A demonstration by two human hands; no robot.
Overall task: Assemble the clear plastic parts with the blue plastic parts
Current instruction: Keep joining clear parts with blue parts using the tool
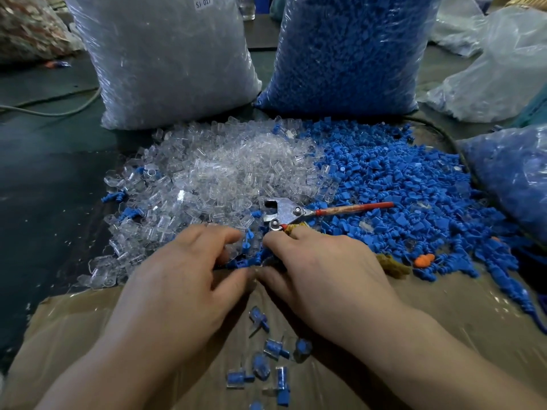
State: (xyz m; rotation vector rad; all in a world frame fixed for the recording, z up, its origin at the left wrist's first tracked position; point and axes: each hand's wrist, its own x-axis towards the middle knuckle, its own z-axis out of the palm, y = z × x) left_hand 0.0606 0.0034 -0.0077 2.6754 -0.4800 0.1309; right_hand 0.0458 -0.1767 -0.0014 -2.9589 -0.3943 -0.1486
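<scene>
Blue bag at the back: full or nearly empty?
Full. The blue bag stands upright, packed tight with blue parts up to the frame's top edge.

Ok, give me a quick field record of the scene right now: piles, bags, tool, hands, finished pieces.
clear pile: centre-left, loose
blue pile: right, butting against the clear pile
clear bag: behind, left
blue bag: behind, right
tool: lies where the piles meet, red handle pointing right
left hand: fingers curled at the clear pile's near edge; grip unclear
right hand: fingers curled by the tool's head; grip unclear
assembled parts: a few on the brown sheet, between the wrists
</scene>
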